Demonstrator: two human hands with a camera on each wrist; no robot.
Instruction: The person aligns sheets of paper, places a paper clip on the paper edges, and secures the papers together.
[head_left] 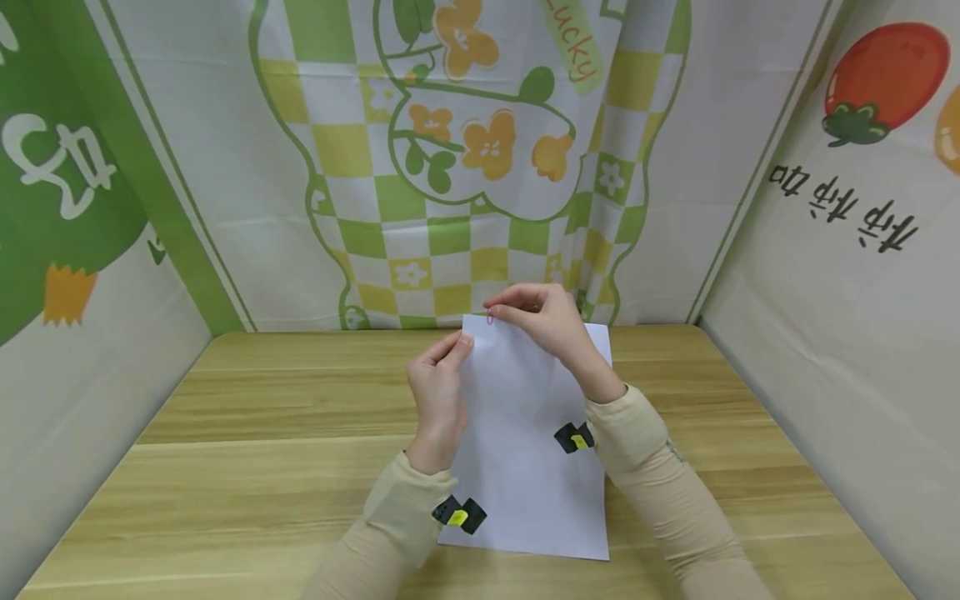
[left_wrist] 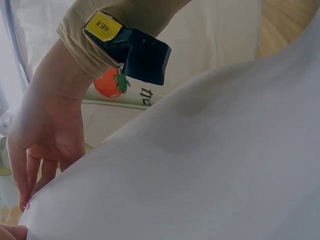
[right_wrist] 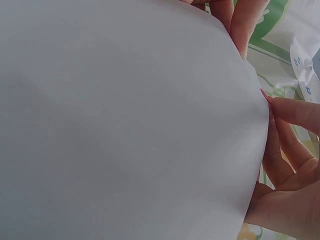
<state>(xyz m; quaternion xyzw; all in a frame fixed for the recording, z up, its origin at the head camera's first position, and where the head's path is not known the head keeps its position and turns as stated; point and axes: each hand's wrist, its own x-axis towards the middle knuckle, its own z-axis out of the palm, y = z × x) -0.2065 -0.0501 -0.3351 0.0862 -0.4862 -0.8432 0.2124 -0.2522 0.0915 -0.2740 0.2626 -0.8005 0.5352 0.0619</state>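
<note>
A white sheet of paper (head_left: 525, 450) lies lengthwise on the wooden table (head_left: 247, 467), its far end lifted by both hands. My left hand (head_left: 438, 387) pinches the paper's far left corner between thumb and fingers. My right hand (head_left: 543, 321) pinches a small pink paper clip (head_left: 490, 317) at the paper's top edge. In the left wrist view the paper (left_wrist: 200, 170) fills the frame, with the right hand (left_wrist: 45, 145) and the clip (left_wrist: 26, 205) at its edge. The right wrist view shows the paper (right_wrist: 125, 120), the clip (right_wrist: 265, 95) and fingertips (right_wrist: 295, 112).
Printed fabric walls (head_left: 465, 167) with green and yellow checks close in the table at the back and on both sides. Black wrist cameras with yellow labels (head_left: 459, 515) (head_left: 573, 437) sit on both beige sleeves. Bare wood lies left and right of the paper.
</note>
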